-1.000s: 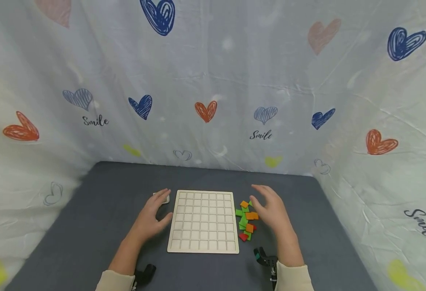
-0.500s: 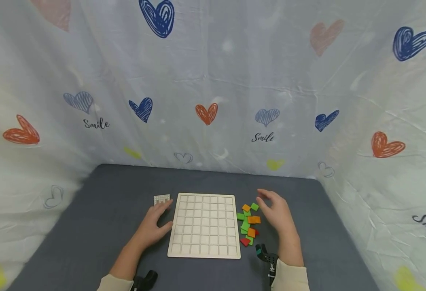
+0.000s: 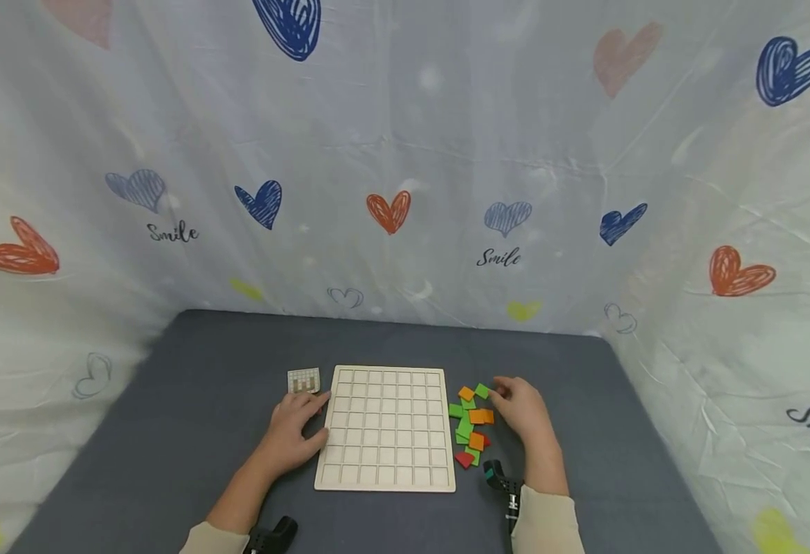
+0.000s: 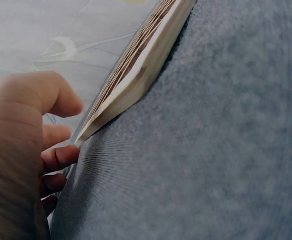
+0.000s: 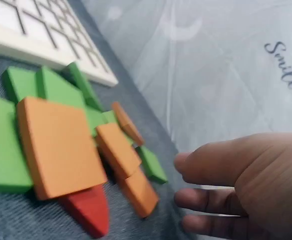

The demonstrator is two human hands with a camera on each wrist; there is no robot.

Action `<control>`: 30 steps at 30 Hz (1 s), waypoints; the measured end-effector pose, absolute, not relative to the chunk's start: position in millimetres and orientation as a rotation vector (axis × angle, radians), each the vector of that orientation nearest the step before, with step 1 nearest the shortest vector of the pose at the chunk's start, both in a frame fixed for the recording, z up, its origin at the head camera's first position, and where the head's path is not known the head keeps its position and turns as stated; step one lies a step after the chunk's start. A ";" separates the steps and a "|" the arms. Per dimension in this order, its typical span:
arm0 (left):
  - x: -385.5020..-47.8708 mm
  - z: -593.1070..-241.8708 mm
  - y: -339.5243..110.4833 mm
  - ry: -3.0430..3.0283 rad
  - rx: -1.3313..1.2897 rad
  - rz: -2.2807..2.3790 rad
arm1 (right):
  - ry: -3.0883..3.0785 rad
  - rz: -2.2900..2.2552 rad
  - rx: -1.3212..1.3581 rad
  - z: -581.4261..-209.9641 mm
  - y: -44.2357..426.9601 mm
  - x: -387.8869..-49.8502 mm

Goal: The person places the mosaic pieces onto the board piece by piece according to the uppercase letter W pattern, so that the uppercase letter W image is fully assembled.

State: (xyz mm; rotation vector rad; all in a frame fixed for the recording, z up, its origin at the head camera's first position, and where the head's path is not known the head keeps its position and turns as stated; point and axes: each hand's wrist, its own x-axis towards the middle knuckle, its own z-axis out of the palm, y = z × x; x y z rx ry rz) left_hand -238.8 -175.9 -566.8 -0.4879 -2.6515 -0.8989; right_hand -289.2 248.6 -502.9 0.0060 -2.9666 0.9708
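Observation:
A pale wooden board point(image 3: 389, 431) with a grid of square recesses lies flat on the dark table. Along its left edge my left hand point(image 3: 289, 435) is spread, thumb and fingertips at or very near the rim; whether they press it cannot be told. Right of the board is a loose pile of flat tiles, with orange tiles point(image 5: 63, 147), green tiles point(image 3: 465, 427) and red tiles point(image 3: 465, 459). My right hand point(image 3: 525, 412) reaches to the far end of that pile. Its thumb and bent fingers stand apart, just beside a green tile point(image 5: 151, 164), with nothing visible between them.
A small pale gridded card point(image 3: 304, 380) lies beyond my left hand, its near part hidden by the fingers. The grey tabletop point(image 3: 391, 523) ends at a white curtain point(image 3: 439, 154) printed with hearts, which hangs behind and at both sides.
My right hand has come down toward the green tile at the far end, fingers drawing in. My left hand has shifted slightly nearer me, uncovering more of the small card.

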 end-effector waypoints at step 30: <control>-236.5 -560.4 -171.4 -2.746 -0.561 -0.700 | -2.899 0.899 0.076 -506.9 251.5 -289.1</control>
